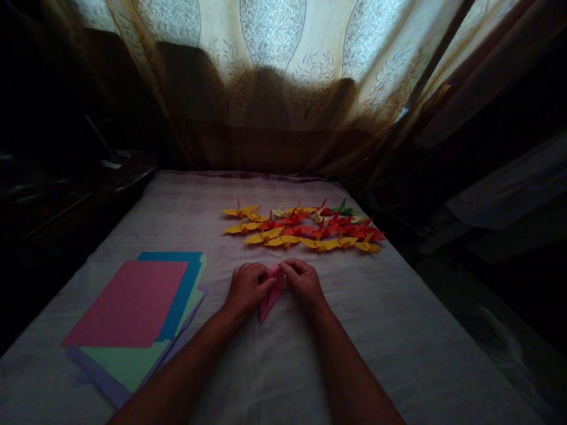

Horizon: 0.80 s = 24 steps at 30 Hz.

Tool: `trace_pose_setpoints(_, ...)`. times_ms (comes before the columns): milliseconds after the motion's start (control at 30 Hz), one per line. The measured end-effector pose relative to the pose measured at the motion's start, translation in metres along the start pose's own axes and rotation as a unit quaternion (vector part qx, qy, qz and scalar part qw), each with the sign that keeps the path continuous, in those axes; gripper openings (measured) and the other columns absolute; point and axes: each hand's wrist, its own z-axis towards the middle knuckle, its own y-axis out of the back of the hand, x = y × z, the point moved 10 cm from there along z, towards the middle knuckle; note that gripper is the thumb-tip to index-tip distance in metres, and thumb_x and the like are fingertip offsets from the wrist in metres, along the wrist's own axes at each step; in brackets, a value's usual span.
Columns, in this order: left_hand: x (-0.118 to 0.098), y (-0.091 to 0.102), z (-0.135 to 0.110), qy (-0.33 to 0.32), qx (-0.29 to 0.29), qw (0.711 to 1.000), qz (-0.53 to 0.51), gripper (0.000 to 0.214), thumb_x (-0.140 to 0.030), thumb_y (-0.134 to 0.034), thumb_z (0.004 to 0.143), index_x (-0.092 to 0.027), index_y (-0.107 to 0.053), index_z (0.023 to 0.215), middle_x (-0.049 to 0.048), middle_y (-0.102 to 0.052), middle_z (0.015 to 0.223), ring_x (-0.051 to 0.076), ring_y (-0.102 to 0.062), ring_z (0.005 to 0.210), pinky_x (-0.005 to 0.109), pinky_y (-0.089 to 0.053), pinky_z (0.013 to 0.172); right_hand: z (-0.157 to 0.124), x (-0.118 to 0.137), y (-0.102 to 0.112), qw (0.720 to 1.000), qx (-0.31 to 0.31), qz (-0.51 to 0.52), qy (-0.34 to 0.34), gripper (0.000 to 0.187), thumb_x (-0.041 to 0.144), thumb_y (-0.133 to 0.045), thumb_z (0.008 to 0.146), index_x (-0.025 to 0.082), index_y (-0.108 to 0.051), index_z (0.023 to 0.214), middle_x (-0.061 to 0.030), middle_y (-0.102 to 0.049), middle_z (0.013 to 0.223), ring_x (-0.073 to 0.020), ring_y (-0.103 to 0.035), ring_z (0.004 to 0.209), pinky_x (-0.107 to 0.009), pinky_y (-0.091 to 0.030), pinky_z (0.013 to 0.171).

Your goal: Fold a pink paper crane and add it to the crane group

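A small piece of folded pink paper (273,297) is held between my two hands, its narrow pointed end toward me. My left hand (250,287) is closed on its left side, thumb lying over the paper. At the paper's upper right edge, the fingertips of my right hand (305,281) pinch it. My fingers hide part of the upper folds. Just beyond my hands, several folded paper cranes (305,227) stand in rows, mostly yellow and red, with a green one (343,208) and a few pale ones at the back.
Left of my forearm lies a loose stack of paper sheets, with a pink sheet (128,304) on top of blue (183,298), pale green and lilac ones. Everything rests on a cloth-covered surface (376,330). A patterned curtain (283,71) hangs behind it. Both sides are dark.
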Motion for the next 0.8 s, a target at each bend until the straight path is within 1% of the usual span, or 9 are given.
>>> trace_pose_setpoints(133, -0.001, -0.001, 0.000, 0.000, 0.006, 1.000, -0.002, 0.006, -0.023, -0.067, 0.079, -0.021, -0.068, 0.073, -0.0007, -0.071, 0.080, 0.020, -0.062, 0.084, 0.033, -0.041, 0.080, -0.002, 0.004, 0.003, 0.999, -0.024, -0.016, 0.014, 0.025, 0.046, -0.065, 0.067, 0.021, -0.067, 0.062, 0.0012, -0.063, 0.059, -0.0161, -0.056, 0.060, -0.027, -0.046, 0.061)
trace_pose_setpoints(267, 0.000, -0.002, -0.001, -0.003, 0.013, 1.000, -0.007, 0.004, -0.025, -0.069, 0.078, -0.022, -0.068, 0.074, -0.0004, -0.072, 0.082, 0.021, -0.063, 0.087, 0.034, -0.042, 0.084, -0.004, 0.006, 0.005, 0.998, -0.039, -0.037, 0.026, 0.027, 0.046, -0.062, 0.070, 0.021, -0.066, 0.061, 0.0010, -0.063, 0.059, -0.0162, -0.055, 0.061, -0.027, -0.046, 0.062)
trace_pose_setpoints(333, 0.001, -0.002, -0.001, -0.007, 0.021, 1.000, -0.014, 0.003, -0.023, -0.070, 0.076, -0.022, -0.070, 0.079, 0.0001, -0.072, 0.085, 0.022, -0.063, 0.090, 0.035, -0.044, 0.086, -0.004, 0.006, 0.007, 0.997, -0.047, -0.048, 0.030, 0.028, 0.046, -0.061, 0.071, 0.020, -0.066, 0.062, 0.0007, -0.064, 0.061, -0.0165, -0.056, 0.061, -0.027, -0.046, 0.063)
trace_pose_setpoints(467, 0.010, 0.000, 0.000, -0.012, 0.043, 0.998, -0.041, 0.027, -0.020, -0.070, 0.076, -0.022, -0.070, 0.102, 0.0024, -0.073, 0.102, 0.020, -0.066, 0.095, 0.032, -0.049, 0.085, -0.003, 0.005, 0.014, 0.993, -0.074, -0.075, 0.047, 0.028, 0.047, -0.061, 0.073, 0.020, -0.068, 0.067, -0.0013, -0.067, 0.069, -0.0185, -0.059, 0.069, -0.029, -0.047, 0.070)
trace_pose_setpoints(567, 0.019, 0.007, -0.006, -0.015, 0.037, 0.998, -0.046, 0.035, -0.023, -0.068, 0.079, -0.021, -0.066, 0.113, 0.0057, -0.071, 0.110, 0.021, -0.067, 0.099, 0.032, -0.052, 0.087, -0.002, 0.004, 0.015, 0.990, -0.085, -0.098, 0.058, 0.029, 0.047, -0.060, 0.075, 0.021, -0.069, 0.071, -0.0025, -0.069, 0.074, -0.0194, -0.060, 0.073, -0.030, -0.048, 0.074)
trace_pose_setpoints(633, 0.014, 0.015, -0.016, -0.059, 0.011, 0.998, -0.004, 0.040, -0.026, -0.066, 0.082, -0.022, -0.062, 0.121, 0.0079, -0.068, 0.121, 0.024, -0.062, 0.111, 0.038, -0.049, 0.097, -0.002, 0.003, 0.014, 0.988, -0.085, -0.115, 0.061, 0.028, 0.047, -0.059, 0.076, 0.021, -0.070, 0.072, -0.0023, -0.069, 0.075, -0.0194, -0.060, 0.073, -0.030, -0.048, 0.075)
trace_pose_setpoints(700, 0.003, 0.017, -0.033, -0.126, -0.004, 0.990, 0.066, 0.047, -0.028, -0.062, 0.086, -0.024, -0.055, 0.132, 0.0096, -0.058, 0.137, 0.027, -0.052, 0.127, 0.044, -0.039, 0.108, -0.001, 0.003, 0.013, 0.985, -0.083, -0.136, 0.062, 0.027, 0.045, -0.059, 0.076, 0.022, -0.070, 0.071, -0.0019, -0.069, 0.074, -0.0193, -0.061, 0.072, -0.030, -0.048, 0.075)
trace_pose_setpoints(767, -0.006, 0.007, -0.051, -0.181, 0.038, 0.974, 0.131, 0.053, -0.030, -0.056, 0.091, -0.024, -0.046, 0.143, 0.0099, -0.047, 0.149, 0.028, -0.039, 0.139, 0.046, -0.032, 0.114, 0.000, 0.004, 0.011, 0.982, -0.080, -0.159, 0.065, 0.025, 0.044, -0.059, 0.077, 0.023, -0.070, 0.070, -0.0015, -0.069, 0.073, -0.0192, -0.061, 0.072, -0.030, -0.047, 0.076)
trace_pose_setpoints(800, -0.009, -0.001, -0.060, -0.201, 0.072, 0.965, 0.155, 0.057, -0.034, -0.054, 0.093, -0.025, -0.040, 0.147, 0.0091, -0.042, 0.152, 0.028, -0.034, 0.143, 0.047, -0.027, 0.116, 0.000, 0.005, 0.011, 0.980, -0.079, -0.170, 0.066, 0.024, 0.043, -0.059, 0.077, 0.023, -0.070, 0.070, -0.0014, -0.069, 0.073, -0.0191, -0.061, 0.072, -0.030, -0.047, 0.076)
